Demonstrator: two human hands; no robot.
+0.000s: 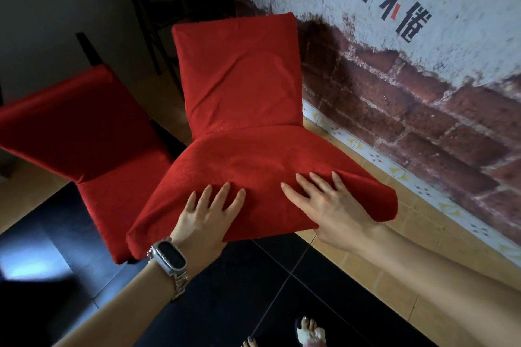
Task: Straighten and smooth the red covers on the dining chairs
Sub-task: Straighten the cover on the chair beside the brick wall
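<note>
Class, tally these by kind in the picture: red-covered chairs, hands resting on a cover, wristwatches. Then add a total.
Red-covered chairs: 2
Hands: 2
Wristwatches: 1
Total: 5

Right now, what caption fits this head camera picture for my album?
Left hand and right hand press flat on the nearer chair's red cover, a second covered chair alongside.
</note>
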